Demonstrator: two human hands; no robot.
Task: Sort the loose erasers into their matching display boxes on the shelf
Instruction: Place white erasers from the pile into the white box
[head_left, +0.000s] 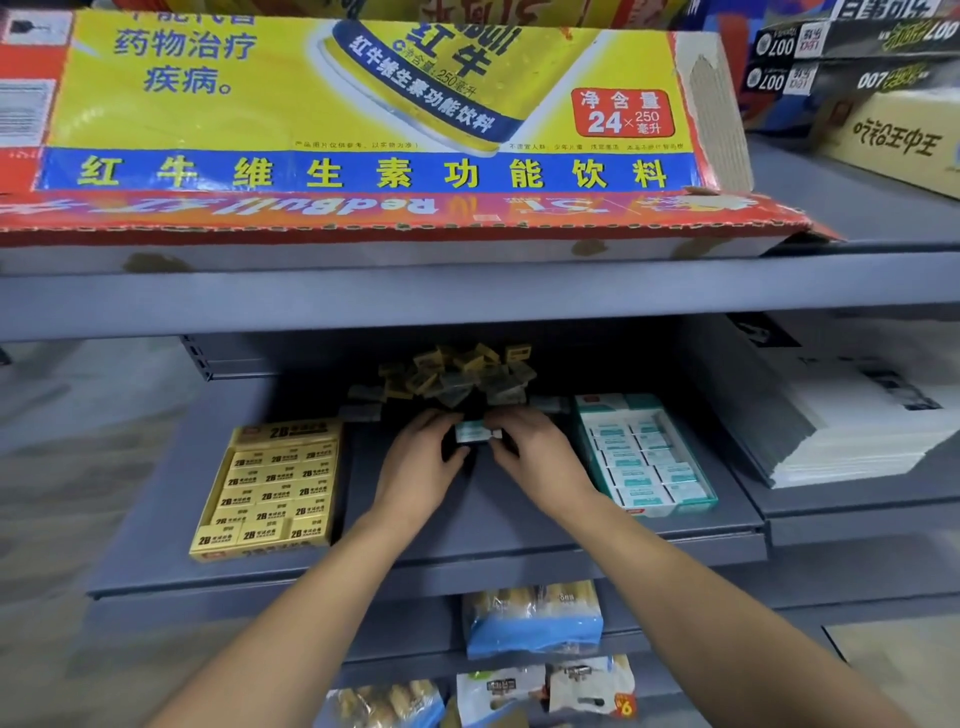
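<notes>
A teal eraser (471, 432) sits between both hands at the middle of the grey shelf (519, 519), just in front of the pile (457, 379) of loose yellow and grey erasers heaped at the back. The left hand (423, 462) curls its fingers around the eraser's left end, and the right hand (535, 457) pinches its right end with thumb and fingertips, so both hands hold the same piece. Whether it is lifted off the shelf or resting on it cannot be told.

To the left stands the yellow box (267, 491), filled with rows of yellow 2B erasers. To the right stands the teal box (644, 457), holding rows of white-and-teal erasers; it lies just beside the right wrist. Further right is a stack of white paper (852, 431). Above, a large yellow drink carton (363, 104) rests on the upper shelf. Below, bagged snacks (535, 618) show on the lower shelves.
</notes>
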